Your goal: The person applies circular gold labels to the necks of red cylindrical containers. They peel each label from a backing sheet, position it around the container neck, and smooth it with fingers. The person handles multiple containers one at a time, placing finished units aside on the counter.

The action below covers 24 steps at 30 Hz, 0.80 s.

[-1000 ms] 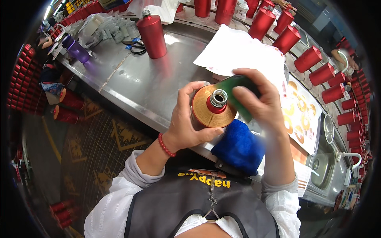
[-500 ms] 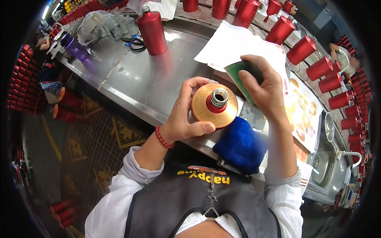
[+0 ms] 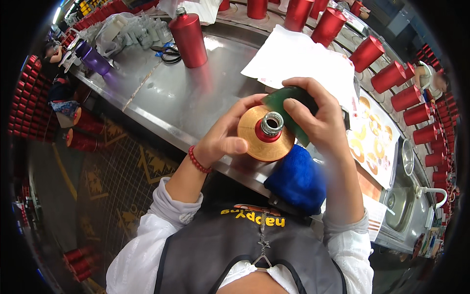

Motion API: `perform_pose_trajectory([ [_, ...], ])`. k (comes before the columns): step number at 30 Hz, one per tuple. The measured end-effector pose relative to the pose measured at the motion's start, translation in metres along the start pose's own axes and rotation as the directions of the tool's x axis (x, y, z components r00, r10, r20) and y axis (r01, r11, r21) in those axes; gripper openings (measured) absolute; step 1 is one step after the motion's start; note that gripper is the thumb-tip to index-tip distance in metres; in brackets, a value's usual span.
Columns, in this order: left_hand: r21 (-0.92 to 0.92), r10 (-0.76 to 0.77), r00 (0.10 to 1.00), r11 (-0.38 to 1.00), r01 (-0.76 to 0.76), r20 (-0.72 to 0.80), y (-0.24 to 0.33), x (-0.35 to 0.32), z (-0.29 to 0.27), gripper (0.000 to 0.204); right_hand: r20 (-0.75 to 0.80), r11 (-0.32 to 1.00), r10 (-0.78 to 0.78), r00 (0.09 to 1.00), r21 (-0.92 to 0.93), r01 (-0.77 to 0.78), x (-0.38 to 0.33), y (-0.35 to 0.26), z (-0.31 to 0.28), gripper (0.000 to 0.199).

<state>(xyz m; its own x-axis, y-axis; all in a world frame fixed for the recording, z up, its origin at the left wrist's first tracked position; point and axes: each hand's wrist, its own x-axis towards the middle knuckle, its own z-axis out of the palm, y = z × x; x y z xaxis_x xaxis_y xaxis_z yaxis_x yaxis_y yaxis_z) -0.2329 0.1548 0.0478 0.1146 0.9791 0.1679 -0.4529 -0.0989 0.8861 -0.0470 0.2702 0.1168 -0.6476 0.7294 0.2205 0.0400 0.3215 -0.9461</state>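
Observation:
My left hand (image 3: 220,134) is wrapped round a red bottle whose shoulder bears a round gold decal (image 3: 252,144). The bottle's open glass neck (image 3: 272,123) points up toward me. In my right hand (image 3: 318,115) is a flexible green scraper (image 3: 277,101), pinched between thumb and fingers. It is slightly bent and lies against the far right edge of the gold shoulder. Below the bottle, a blue cloth (image 3: 296,181) rests at the bench edge. The bottle's body is mostly hidden beneath its shoulder.
White paper sheets (image 3: 298,59) and a sheet of gold ring decals (image 3: 372,132) lie to the right. A red bottle (image 3: 188,41), scissors (image 3: 170,55) and a purple flask (image 3: 93,58) stand farther back. Red bottles (image 3: 367,54) line a curved conveyor. A sink (image 3: 399,210) is at right.
My right hand has brought the green scraper left, from beside the bottle onto its shoulder edge. My left thumb has shifted left. The bottles on the conveyor have moved along.

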Motion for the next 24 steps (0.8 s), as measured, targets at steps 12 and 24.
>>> perform_pose_trajectory([
  [12, 0.347, 0.334, 0.906, 0.908, -0.235, -0.261, -0.016, -0.013, 0.033, 0.104, -0.042, 0.996, 0.071, 0.997, 0.059, -0.068, -0.007, 0.006, 0.013, 0.028],
  [24, 0.098, 0.046, 0.999, 0.994, -0.044, -0.017, 0.008, 0.003, -0.018, 0.09, 0.435, 0.439, -0.596, 0.675, -0.526, 0.728, -0.021, -0.027, -0.001, 0.018],
])
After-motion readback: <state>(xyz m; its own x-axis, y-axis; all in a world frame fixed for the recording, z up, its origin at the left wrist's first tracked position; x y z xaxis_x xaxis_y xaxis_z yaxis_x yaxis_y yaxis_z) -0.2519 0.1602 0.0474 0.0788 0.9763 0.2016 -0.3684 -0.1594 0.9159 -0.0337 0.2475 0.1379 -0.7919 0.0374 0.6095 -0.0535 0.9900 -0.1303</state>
